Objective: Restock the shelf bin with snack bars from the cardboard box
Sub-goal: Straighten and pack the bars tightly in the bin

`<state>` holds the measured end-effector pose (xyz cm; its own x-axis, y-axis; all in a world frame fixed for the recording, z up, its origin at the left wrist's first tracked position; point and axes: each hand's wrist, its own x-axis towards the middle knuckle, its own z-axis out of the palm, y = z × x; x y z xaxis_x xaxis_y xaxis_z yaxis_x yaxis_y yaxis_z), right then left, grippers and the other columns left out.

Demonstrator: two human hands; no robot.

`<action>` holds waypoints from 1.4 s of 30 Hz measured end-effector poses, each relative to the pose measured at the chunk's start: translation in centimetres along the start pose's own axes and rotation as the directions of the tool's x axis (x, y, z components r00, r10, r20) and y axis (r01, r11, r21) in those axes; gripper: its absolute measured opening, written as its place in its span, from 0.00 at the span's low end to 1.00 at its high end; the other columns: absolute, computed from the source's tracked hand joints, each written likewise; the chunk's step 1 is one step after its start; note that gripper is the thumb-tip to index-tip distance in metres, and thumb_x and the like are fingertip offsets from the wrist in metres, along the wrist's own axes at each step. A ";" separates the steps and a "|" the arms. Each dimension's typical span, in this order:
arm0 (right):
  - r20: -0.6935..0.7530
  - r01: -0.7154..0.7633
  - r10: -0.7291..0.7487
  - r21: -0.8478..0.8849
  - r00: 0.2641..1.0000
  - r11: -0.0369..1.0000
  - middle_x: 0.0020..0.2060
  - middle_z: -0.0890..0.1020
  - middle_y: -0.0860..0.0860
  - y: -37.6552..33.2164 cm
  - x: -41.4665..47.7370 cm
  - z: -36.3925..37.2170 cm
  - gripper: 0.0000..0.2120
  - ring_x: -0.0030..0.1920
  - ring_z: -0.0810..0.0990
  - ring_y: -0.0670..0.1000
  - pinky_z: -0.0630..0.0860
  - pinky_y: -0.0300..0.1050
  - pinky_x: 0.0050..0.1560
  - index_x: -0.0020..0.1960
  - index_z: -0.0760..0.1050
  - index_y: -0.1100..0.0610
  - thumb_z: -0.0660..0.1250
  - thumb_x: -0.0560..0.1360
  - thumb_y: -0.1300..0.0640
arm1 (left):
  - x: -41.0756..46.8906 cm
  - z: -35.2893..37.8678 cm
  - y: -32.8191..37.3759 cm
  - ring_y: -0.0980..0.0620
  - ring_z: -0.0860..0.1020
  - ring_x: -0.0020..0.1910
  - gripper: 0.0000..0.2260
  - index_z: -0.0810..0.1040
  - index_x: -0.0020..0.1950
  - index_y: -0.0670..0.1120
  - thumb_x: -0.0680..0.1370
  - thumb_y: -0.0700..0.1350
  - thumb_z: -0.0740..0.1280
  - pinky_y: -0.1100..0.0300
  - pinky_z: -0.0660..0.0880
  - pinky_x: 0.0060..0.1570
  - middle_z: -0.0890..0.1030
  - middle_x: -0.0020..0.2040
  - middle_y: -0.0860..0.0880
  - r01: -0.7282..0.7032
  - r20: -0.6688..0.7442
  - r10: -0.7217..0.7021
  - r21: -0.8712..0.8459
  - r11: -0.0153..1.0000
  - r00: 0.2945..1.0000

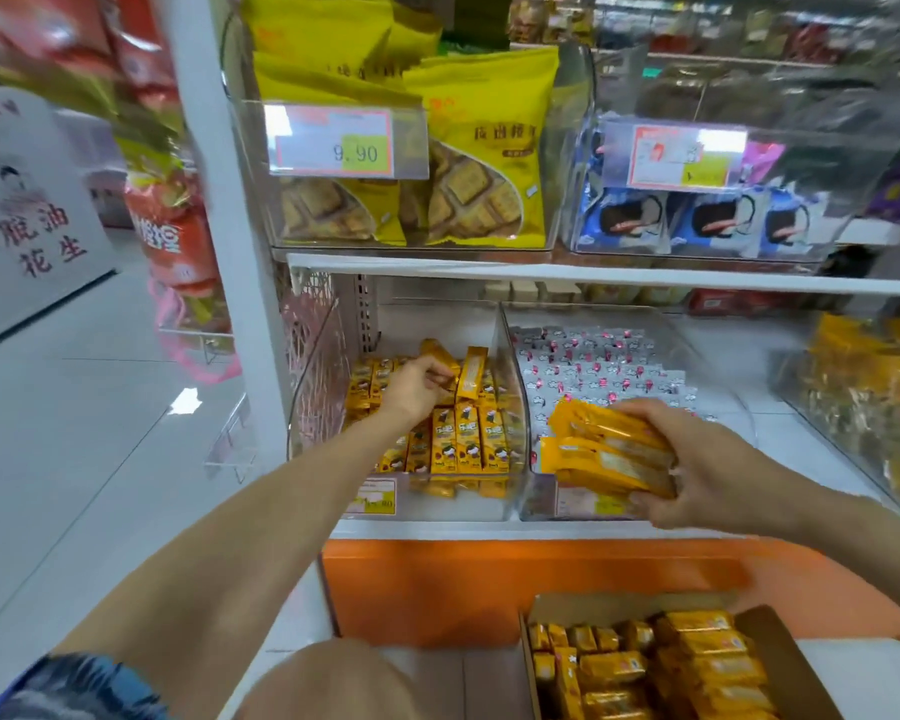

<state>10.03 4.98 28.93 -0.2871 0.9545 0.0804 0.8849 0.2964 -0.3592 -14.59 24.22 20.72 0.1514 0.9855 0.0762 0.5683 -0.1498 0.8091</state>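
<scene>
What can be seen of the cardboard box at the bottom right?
The cardboard box is plain brown board, open on top with its flaps spread. It sits low at the bottom right, nearer the camera than the orange shelf base, cut off by the frame's lower edge. It is nearly full of yellow-wrapped snack bars, mostly lying flat in stacks. Neither the left hand nor the right hand touches it. What it rests on is hidden.
</scene>
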 end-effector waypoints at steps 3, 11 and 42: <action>0.016 0.034 -0.033 -0.039 0.999 0.999 0.50 0.74 0.40 -1.6 4.0 -0.4 0.36 0.46 0.75 0.43 0.69 0.29 0.43 0.67 0.61 0.47 0.75 0.65 0.54 | -2.4 -2.4 -0.1 0.50 0.77 0.49 0.06 0.79 0.52 0.38 0.76 0.35 0.66 0.60 0.72 0.54 0.81 0.53 0.42 0.025 -0.070 -0.028 -0.042 0.999 0.997; 0.216 0.155 -0.105 -0.228 0.971 0.961 0.57 0.77 0.54 -4.4 17.3 3.0 0.38 0.51 0.77 0.54 0.75 0.46 0.52 0.71 0.58 0.54 0.73 0.67 0.50 | -9.9 -6.4 -2.2 0.48 0.77 0.51 0.05 0.74 0.50 0.45 0.76 0.39 0.67 0.56 0.74 0.52 0.77 0.52 0.47 0.092 0.034 -0.095 0.061 0.994 0.995; 0.422 0.198 -0.094 -0.208 0.902 0.958 0.49 0.78 0.52 -2.1 23.1 6.0 0.22 0.49 0.75 0.50 0.68 0.41 0.46 0.62 0.73 0.51 0.73 0.70 0.59 | -4.5 -3.9 -3.1 0.44 0.79 0.48 0.19 0.68 0.55 0.51 0.71 0.46 0.74 0.50 0.76 0.53 0.79 0.47 0.46 0.152 0.211 -0.162 0.066 0.986 0.964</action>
<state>-0.65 26.26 25.93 -0.4971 0.8194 -0.2855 0.8673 0.4793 -0.1344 -20.17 20.57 20.17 0.2242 0.9576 -0.1806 0.6368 -0.0037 0.7710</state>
